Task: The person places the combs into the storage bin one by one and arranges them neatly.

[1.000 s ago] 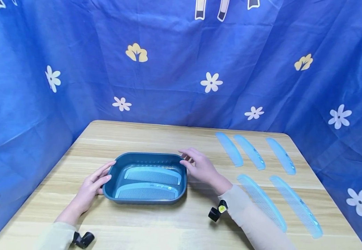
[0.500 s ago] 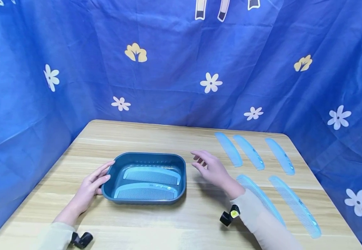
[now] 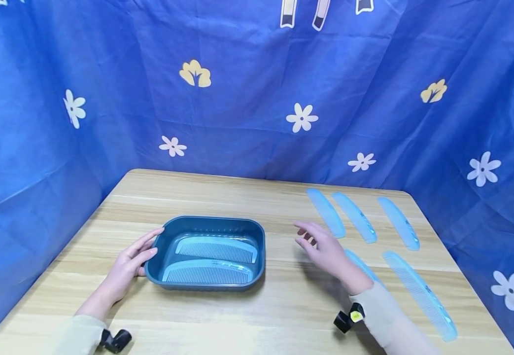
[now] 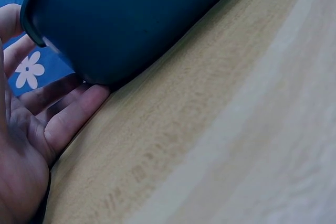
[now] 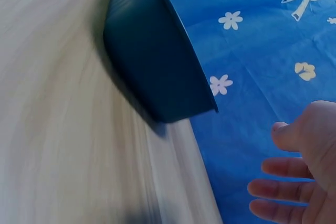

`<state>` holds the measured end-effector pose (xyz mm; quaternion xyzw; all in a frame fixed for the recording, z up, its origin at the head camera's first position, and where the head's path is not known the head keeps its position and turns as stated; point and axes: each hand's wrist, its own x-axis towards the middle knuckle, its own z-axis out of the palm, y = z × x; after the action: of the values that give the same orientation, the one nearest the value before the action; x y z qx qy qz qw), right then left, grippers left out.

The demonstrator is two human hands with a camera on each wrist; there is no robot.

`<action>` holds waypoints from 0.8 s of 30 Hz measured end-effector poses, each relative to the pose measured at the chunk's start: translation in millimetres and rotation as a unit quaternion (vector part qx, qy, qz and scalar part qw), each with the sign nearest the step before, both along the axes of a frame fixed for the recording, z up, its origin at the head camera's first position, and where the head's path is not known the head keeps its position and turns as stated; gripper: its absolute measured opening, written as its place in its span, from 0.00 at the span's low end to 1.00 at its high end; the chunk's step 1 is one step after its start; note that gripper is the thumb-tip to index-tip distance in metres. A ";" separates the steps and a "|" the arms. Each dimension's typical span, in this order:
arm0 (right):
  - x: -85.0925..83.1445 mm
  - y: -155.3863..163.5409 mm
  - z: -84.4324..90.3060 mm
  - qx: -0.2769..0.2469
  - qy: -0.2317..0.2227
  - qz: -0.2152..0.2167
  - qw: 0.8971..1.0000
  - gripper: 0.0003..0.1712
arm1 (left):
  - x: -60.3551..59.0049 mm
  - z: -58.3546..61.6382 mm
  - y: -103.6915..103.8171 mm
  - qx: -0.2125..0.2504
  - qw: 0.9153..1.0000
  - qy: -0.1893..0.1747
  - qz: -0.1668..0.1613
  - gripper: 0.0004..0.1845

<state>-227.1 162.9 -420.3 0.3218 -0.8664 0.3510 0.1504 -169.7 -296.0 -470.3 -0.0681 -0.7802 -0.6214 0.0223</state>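
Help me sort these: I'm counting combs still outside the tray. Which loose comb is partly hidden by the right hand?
The near-row comb just right of the right hand; its wrist covers that comb's lower part. The other four loose combs lie fully exposed.

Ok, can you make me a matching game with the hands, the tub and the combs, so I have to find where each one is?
Things:
1. left hand
2. right hand
3. dark blue tub
4. three short combs

Places or states:
A. lying in a row on the far right part of the table
B. open in the air, between the tub and the combs on the table
C. has two light blue combs inside
D. touching the tub's left end

Pairs: 1-D, 2-B, 3-C, 4-A
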 end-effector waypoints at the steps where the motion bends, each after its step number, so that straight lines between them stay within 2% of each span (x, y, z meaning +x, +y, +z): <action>1: 1.0 3.6 -1.1 -0.001 -0.002 -0.004 1.000 0.20 | -0.3 0.3 -0.1 0.001 1.000 0.000 -0.001 0.25; 9: 9.7 24.6 -11.4 0.001 -0.022 -0.020 1.000 0.20 | -1.1 -0.6 -0.4 0.015 1.000 0.000 -0.010 0.26; 19: 24.9 49.6 -18.2 0.012 -0.040 -0.071 0.997 0.21 | 0.8 -2.6 -0.4 0.026 1.000 -0.006 -0.014 0.26; 24: 27.6 58.3 -20.4 0.016 -0.053 -0.075 0.996 0.22 | -1.7 -2.5 -0.3 0.026 1.000 -0.004 -0.010 0.26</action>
<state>-199.5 221.2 -440.7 0.2391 -0.9005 0.3411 0.1251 -171.4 -296.3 -472.8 -0.0730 -0.7633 -0.6417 0.0151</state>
